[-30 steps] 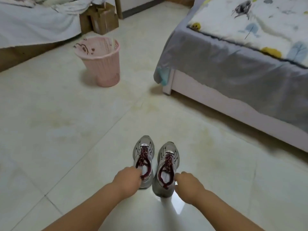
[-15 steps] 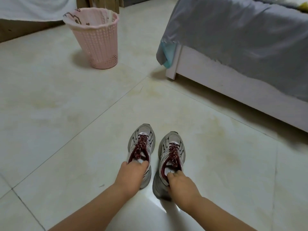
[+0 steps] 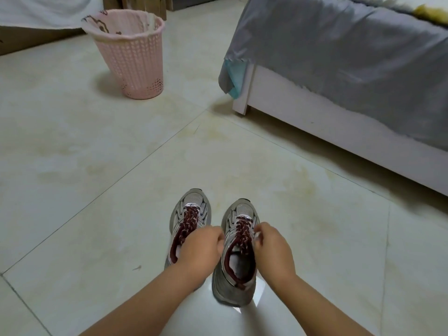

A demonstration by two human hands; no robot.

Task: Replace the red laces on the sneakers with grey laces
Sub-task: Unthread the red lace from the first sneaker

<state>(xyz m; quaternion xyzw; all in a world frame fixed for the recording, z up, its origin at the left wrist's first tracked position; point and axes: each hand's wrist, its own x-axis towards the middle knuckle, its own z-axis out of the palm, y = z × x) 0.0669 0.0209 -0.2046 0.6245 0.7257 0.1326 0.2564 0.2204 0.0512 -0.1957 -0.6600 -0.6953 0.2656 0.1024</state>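
Both hands are now flanking the right-hand sneaker point(image 3: 236, 253), having shifted off the shoe collars they were touching half a second ago, and the camera view is sitting slightly lower over the pair. A person's left hand point(image 3: 197, 251) is hovering between the two shoes, its fingers curled inward against the inner side of that sneaker; whether they are pinching a lace is impossible to tell, since the knuckles are hiding the fingertips. The right hand point(image 3: 272, 248) is pressing at the outer eyelets, fingers bunched together and appearing to pinch the red laces point(image 3: 243, 230) near the top of the tongue. The left-hand sneaker point(image 3: 189, 221) is standing just beside its mate, partly covered by the left hand, its own dark red lacing point(image 3: 188, 220) fully threaded. Both grey shoes are sitting upright, toes pointing away, on the pale tiled floor point(image 3: 97, 166). A pink mesh wastebasket point(image 3: 132, 57) is standing well apart from them, and a bed point(image 3: 339, 112) draped in a grey sheet point(image 3: 339, 49) is filling the far right side.
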